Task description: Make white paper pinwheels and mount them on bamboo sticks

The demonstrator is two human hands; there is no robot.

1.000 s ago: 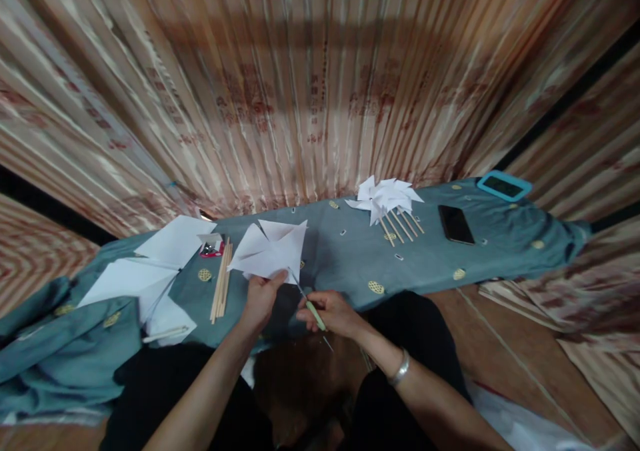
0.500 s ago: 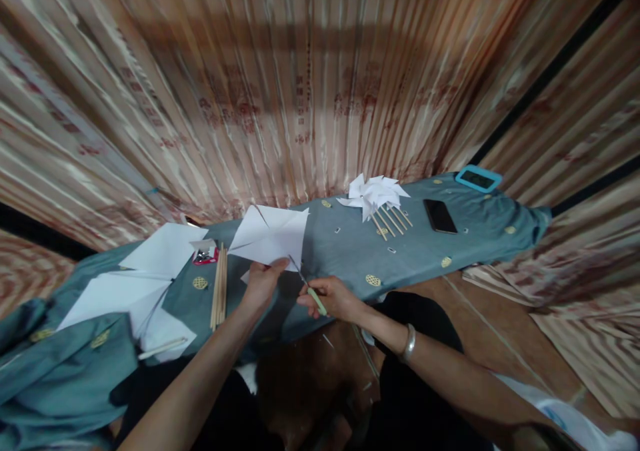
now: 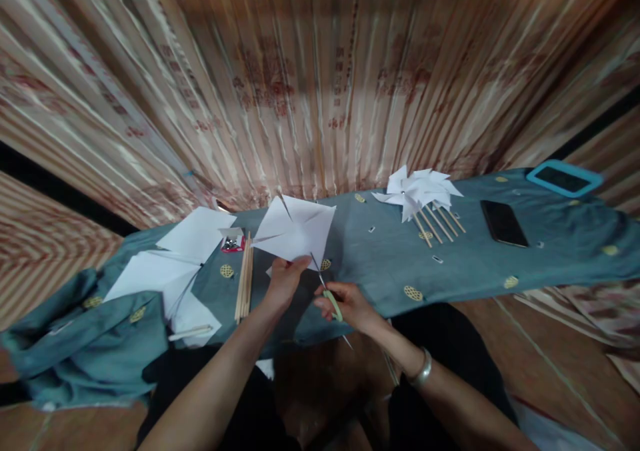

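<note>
My left hand (image 3: 284,282) pinches the near edge of a white paper square (image 3: 296,228), which is held up over the cloth. Slits run inward from its far and left corners. My right hand (image 3: 350,304) is closed around the handles of light green scissors (image 3: 332,302). Their blades meet the paper's near right corner, close to my left thumb. Left of my left forearm lie a bundle of wooden sticks (image 3: 244,278) and a small red and white box (image 3: 233,241) of shiny pins or tacks.
A green cloth (image 3: 365,264) covers the long surface. More white sheets (image 3: 145,274) and a pen (image 3: 190,332) lie at left. White paper pinwheels (image 3: 423,191) on sticks, a black phone (image 3: 504,223) and a blue-framed tablet (image 3: 565,178) are at right. A striped curtain (image 3: 310,104) hangs behind.
The view has shifted, so the whole scene sits farther right. Both hands keep their holds, and the scissor blades now reach a little farther into the paper's near right corner.
</note>
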